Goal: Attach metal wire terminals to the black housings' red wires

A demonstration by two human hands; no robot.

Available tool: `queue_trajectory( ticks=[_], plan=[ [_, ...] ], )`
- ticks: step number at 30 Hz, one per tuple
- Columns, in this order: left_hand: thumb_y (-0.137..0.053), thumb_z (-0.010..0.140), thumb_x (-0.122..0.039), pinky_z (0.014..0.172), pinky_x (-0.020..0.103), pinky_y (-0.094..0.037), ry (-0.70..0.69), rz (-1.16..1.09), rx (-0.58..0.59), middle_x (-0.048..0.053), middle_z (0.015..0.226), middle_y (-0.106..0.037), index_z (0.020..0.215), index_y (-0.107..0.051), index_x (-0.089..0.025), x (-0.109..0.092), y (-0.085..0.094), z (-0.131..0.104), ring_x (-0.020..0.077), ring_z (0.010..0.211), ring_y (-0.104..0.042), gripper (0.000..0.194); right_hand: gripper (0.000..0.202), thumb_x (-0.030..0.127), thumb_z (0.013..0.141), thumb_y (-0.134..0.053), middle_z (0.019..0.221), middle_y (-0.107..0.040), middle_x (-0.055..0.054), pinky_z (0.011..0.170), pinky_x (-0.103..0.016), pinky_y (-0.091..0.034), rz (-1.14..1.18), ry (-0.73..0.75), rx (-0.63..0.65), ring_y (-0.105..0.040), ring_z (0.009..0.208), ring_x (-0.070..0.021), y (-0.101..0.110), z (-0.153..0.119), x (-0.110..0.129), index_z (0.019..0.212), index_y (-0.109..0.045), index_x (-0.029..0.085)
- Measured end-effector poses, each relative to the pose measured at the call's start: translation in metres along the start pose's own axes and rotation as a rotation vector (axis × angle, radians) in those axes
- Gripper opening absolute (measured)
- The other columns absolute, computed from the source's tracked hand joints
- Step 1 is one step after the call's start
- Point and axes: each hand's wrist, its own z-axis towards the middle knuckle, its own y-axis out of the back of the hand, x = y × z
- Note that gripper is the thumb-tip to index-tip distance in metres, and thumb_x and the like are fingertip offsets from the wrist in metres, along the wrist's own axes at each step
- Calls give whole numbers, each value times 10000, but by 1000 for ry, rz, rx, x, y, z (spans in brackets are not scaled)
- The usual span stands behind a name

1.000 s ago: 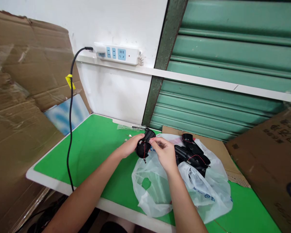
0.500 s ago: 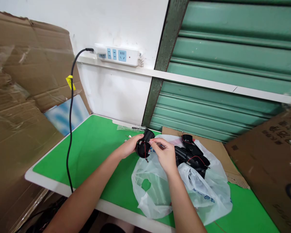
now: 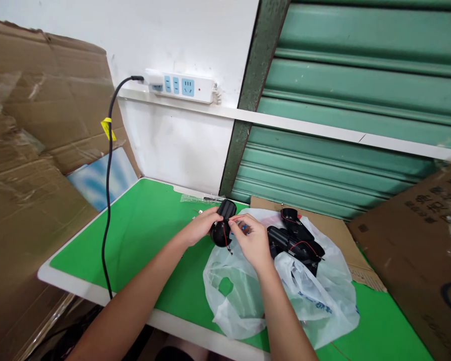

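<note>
My left hand (image 3: 202,226) is closed around the left side of a black plastic housing (image 3: 221,234) with a round lower end and a ribbed upper part. A red wire hangs down over its round end. My right hand (image 3: 252,239) pinches a thin red wire (image 3: 239,217) at the right edge of the housing. Under and right of my right hand lies a white plastic bag (image 3: 244,301), spread flat. More black housings with red wires (image 3: 300,243) rest on the bag, to the right of my right hand.
The table has a green top (image 3: 135,235). Small metal pieces (image 3: 200,212) and a clear plastic strip (image 3: 195,198) lie behind my left hand. A black cable (image 3: 107,200) runs from the power strip (image 3: 188,86) down past the table. Cardboard boxes (image 3: 417,240) stand at both sides.
The housing has turned slightly in my left hand, and its hanging wire has swung a little right. My right hand has shifted slightly left, still pinching the wire.
</note>
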Motion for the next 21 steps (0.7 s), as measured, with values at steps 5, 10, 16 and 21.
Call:
queue_trajectory(
  ticks=[5, 10, 16, 21],
  plan=[
    [-603, 734, -263, 843, 270, -445, -190, 127, 23, 19, 951, -655, 1050, -611, -149, 5, 1, 3, 170, 902, -578, 335, 142, 259, 873, -597, 807, -664, -36, 615, -263, -448, -54, 73, 22, -577, 670, -139, -2, -2, 0, 829, -718, 197],
    [-567, 823, -241, 934, 304, -477, -255, 255, 55, 49, 1098, -643, 1224, -538, -158, 3, 2, 0, 199, 1035, -581, 411, 355, 198, 763, -612, 1102, -597, -78, 585, -231, -474, 80, 12, -69, -574, 855, -160, -1, -3, -2, 1115, -654, 222],
    [-519, 923, -348, 972, 326, -497, -361, 401, 135, 69, 1146, -608, 1275, -484, -165, 3, 3, -5, 205, 1080, -565, 398, 546, 263, 752, -680, 1314, -587, -104, 795, -304, -565, 366, -160, 103, -610, 1107, -217, 0, -1, -6, 1278, -535, 243],
    [-487, 943, -371, 993, 357, -497, -396, 477, 170, 86, 1149, -593, 1276, -454, -160, 3, 4, -6, 223, 1110, -554, 394, 423, 267, 768, -690, 1220, -648, -70, 771, -278, -559, 412, -162, 125, -662, 1018, -189, 0, -1, -4, 1169, -558, 245]
  ],
)
